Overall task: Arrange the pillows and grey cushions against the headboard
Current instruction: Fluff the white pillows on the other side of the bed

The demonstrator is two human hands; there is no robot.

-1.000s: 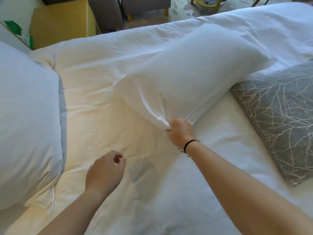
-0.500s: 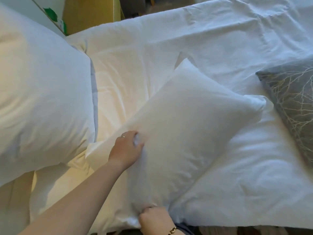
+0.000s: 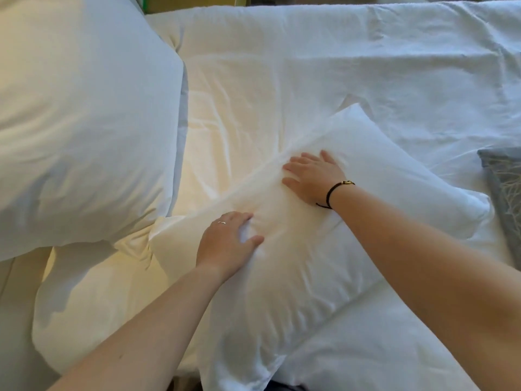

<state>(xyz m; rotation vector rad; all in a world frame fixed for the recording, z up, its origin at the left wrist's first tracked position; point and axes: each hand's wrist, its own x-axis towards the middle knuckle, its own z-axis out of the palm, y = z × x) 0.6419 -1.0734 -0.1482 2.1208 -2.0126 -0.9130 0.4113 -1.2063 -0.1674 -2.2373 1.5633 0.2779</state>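
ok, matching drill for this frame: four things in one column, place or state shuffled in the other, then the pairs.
1 big pillow
2 small pillow
3 grey cushion
4 left hand

a cut off at the right edge
b wears a ring
c fills the left side
d under both hands

Pairs: 1-c, 2-d, 3-a, 4-b. The right hand wears a black wrist cord.

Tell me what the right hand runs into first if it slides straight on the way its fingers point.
The right hand lies flat on the small white pillow, fingers pointing left. Going on, it would leave that pillow's edge, cross bare sheet, and probably meet the large pillow first; depth is unclear.
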